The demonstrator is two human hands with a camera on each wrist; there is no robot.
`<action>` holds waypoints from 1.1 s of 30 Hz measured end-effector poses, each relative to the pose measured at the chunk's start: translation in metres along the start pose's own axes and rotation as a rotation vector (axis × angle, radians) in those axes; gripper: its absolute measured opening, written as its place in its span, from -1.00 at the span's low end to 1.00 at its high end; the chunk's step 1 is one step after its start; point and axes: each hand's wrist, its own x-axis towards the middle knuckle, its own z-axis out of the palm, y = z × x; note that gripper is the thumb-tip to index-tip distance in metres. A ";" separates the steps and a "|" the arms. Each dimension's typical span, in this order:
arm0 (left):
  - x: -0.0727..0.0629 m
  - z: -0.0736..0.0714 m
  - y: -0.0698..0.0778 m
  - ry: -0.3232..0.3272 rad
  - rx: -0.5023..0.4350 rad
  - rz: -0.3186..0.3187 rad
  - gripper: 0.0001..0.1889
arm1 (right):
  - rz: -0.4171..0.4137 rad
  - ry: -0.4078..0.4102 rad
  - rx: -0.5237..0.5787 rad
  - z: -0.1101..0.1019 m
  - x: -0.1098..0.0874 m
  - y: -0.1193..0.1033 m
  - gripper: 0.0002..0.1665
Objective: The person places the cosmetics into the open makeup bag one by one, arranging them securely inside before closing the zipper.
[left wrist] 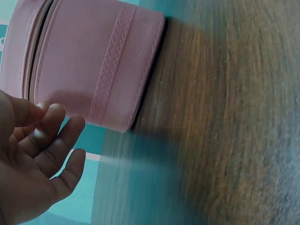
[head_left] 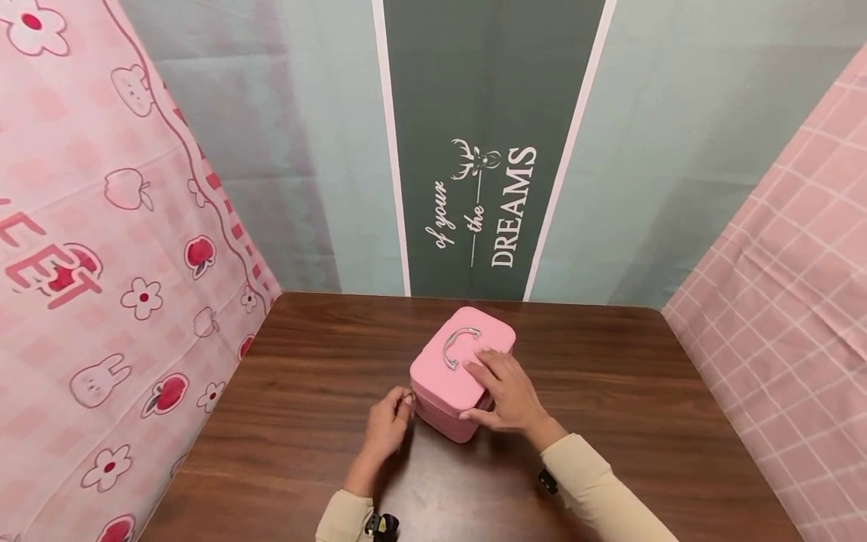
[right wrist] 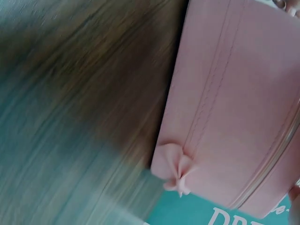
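Observation:
A pink box-shaped case (head_left: 440, 376) with a silver handle (head_left: 448, 351) on its lid stands upright on the table, its lid down. A zipper (left wrist: 36, 51) runs round the case just below the lid. My left hand (head_left: 388, 421) is at the case's left corner, thumb and forefinger pinching the zipper pull, a shiny bit of metal (right wrist: 280, 3) at the fingertips in the right wrist view; the other fingers are loosely bent. My right hand (head_left: 506, 391) rests on the lid's right side, fingers spread over the top, thumb at the near edge. A pink bow (right wrist: 177, 166) sits low on one side.
The brown wooden table (head_left: 291, 361) extends on every side of the case. Behind it hangs a green cloth (head_left: 474, 90) with white lettering. Pink patterned cloths hang at the left (head_left: 135, 226) and right (head_left: 779, 301).

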 end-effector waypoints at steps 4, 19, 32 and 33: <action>0.000 -0.001 -0.003 0.016 0.012 -0.022 -0.93 | 0.030 0.030 -0.065 0.004 0.003 -0.011 -0.03; -0.012 -0.009 0.001 -0.139 -0.083 -0.039 -0.90 | 0.264 0.086 -0.315 0.020 0.025 -0.050 -0.02; -0.012 -0.012 -0.002 -0.199 -0.123 -0.087 -0.85 | 0.402 -0.054 -0.301 0.016 0.032 -0.059 -0.04; -0.012 -0.012 -0.003 -0.193 -0.119 -0.084 -0.85 | 0.405 -0.074 -0.279 0.013 0.032 -0.059 -0.07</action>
